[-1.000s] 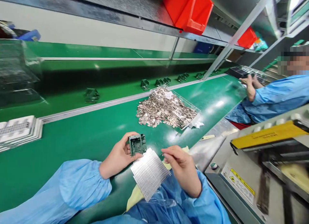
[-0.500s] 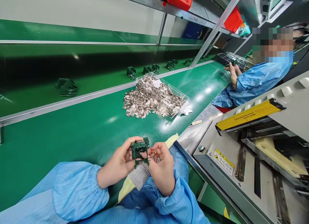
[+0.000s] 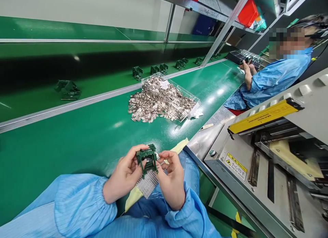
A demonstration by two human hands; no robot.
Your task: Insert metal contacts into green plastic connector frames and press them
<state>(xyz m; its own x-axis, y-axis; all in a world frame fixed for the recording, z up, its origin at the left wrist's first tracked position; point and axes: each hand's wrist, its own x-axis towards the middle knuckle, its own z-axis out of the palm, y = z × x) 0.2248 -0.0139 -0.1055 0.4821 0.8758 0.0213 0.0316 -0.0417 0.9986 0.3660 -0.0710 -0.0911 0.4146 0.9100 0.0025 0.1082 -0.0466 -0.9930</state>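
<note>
My left hand point(image 3: 122, 179) is closed around the left side of a dark green plastic frame point(image 3: 151, 150) with an open middle, its thumb at the opening. At the frame's right edge my right hand point(image 3: 171, 185) is closed in a pinch, fingertips against or very near the plastic. Whatever lies between those fingertips is too small to make out. Beneath both hands, over my lap, is a sheet of small silvery pieces point(image 3: 148, 187) on a yellow cloth point(image 3: 132, 199).
A heap of small metal pieces point(image 3: 146, 106) spills around a clear tray point(image 3: 196, 107) on the green table point(image 3: 102, 139). Several green frames point(image 3: 137, 72) stand along the back. On the right are a machine point(image 3: 217, 163) with a yellow bar and a co-worker in blue point(image 3: 276, 77).
The green frame has turned slightly in my left hand, and its thumb now reaches the opening. My right hand stays at the frame's right edge. The view has shifted slightly.
</note>
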